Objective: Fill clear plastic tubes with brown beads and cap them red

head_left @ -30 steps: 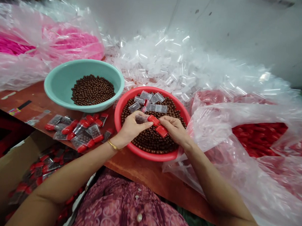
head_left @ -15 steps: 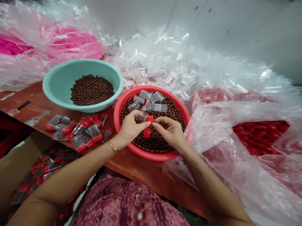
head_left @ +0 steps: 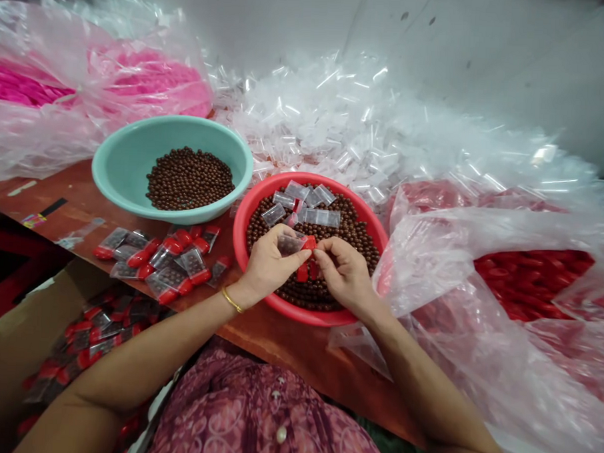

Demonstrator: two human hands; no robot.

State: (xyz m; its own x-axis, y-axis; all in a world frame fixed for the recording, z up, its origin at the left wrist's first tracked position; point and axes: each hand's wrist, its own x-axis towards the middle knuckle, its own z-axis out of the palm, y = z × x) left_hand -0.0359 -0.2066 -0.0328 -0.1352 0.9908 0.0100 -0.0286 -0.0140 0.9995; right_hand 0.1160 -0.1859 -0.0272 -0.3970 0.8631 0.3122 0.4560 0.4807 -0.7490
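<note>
Closer, left hand (head_left: 267, 265) pinches clear bag (head_left: 290, 245), right hand (head_left: 343, 272) red plastic (head_left: 304, 267).

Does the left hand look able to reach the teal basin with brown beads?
Probably yes: the left hand is near the teal basin, and only the red basin's rim lies between, but its fingers hold a clear bag.
</note>
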